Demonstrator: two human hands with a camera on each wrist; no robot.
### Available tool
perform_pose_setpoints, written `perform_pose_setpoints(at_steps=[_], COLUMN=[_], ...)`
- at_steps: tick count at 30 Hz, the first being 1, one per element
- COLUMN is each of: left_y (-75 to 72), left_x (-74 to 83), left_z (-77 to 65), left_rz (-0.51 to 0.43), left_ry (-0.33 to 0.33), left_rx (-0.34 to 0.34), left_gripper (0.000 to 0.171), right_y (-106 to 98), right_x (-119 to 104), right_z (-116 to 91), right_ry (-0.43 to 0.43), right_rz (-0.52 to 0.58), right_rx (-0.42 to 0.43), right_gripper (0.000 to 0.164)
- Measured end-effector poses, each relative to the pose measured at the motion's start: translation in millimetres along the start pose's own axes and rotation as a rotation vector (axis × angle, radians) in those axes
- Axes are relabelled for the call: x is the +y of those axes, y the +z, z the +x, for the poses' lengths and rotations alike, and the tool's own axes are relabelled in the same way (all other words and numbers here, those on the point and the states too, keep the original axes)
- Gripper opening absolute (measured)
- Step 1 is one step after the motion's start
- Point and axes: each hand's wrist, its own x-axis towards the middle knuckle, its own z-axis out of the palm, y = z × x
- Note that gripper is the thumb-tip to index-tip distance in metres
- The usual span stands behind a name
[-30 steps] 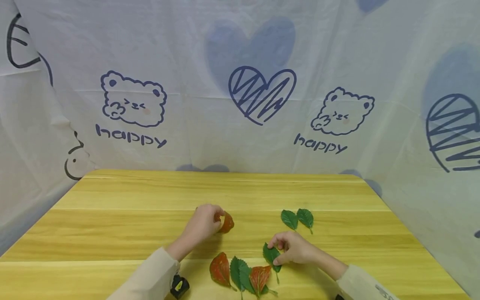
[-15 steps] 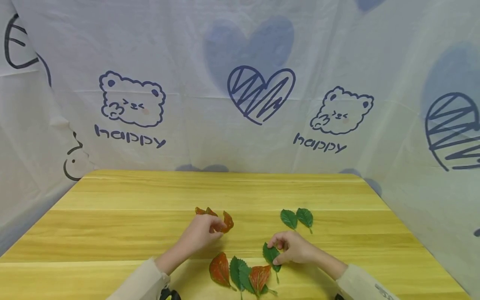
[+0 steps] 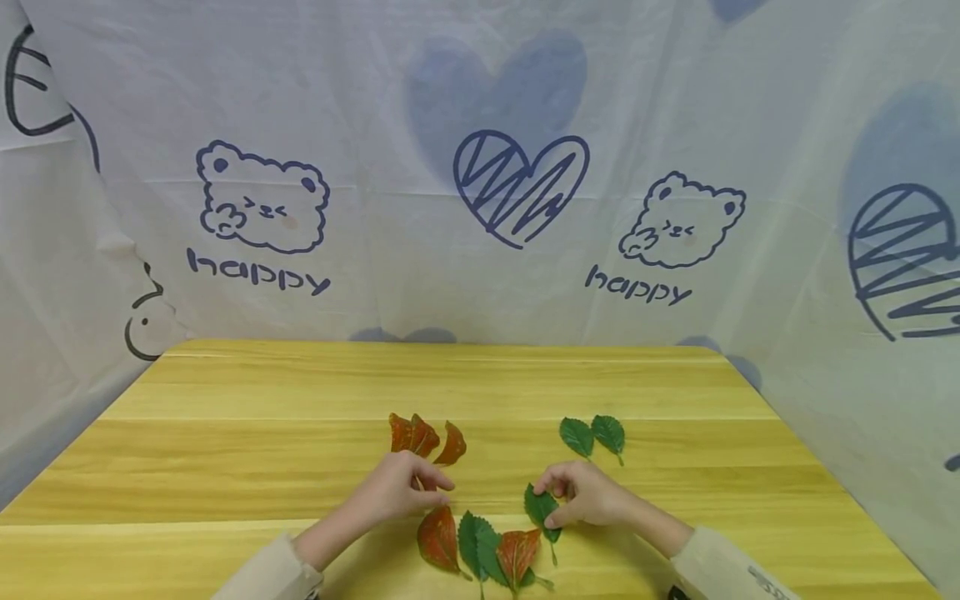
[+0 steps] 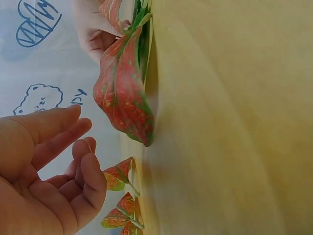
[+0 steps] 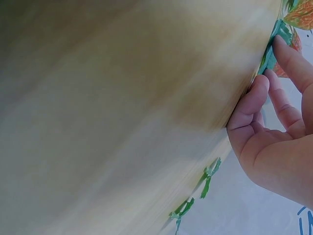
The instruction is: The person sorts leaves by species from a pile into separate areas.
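**Left hand [image 3: 397,487] idle, right hand [image 3: 588,496] on a curved green leaf [image 3: 538,505]**

Leftmost, beyond the left hand, 2 overlapping red leaves [image 3: 423,440] and another small red leaf [image 3: 452,447] lie grouped, probably to suit that hand's reach. The hand hovers with fingers loosely bent, thumb parted from them, holding nothing; the near red leaf [image 3: 438,537] is just beside it, untouched. Next on the table [image 3: 225,467] come the middle green leaves [image 3: 468,542], then a broad red leaf [image 3: 517,557] overlapping them, stems toward the person. Just beside it, the right thumb and forefinger curve onto the curved green leaf, set apart along it: a light hold, seemingly to steady it. Beyond that hand, 2 far green leaves [image 3: 577,437] sit side by side, apparently placed for its reach.
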Motion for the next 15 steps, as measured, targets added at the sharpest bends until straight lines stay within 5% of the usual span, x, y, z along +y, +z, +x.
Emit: perform_pose_setpoints(at_steps=[15], left_y=[6.8], left_x=[-1.6], left_z=[-5.4], left_rz=[-0.061], left_ry=[-0.009], left_rx=[-0.102], left_gripper=[0.022], right_y=[0.3], right_x=[-0.1], right_z=[-0.3], right_ry=[0.000], right_rz=[0.005], right_rx=[-0.002], right_gripper=[0.029])
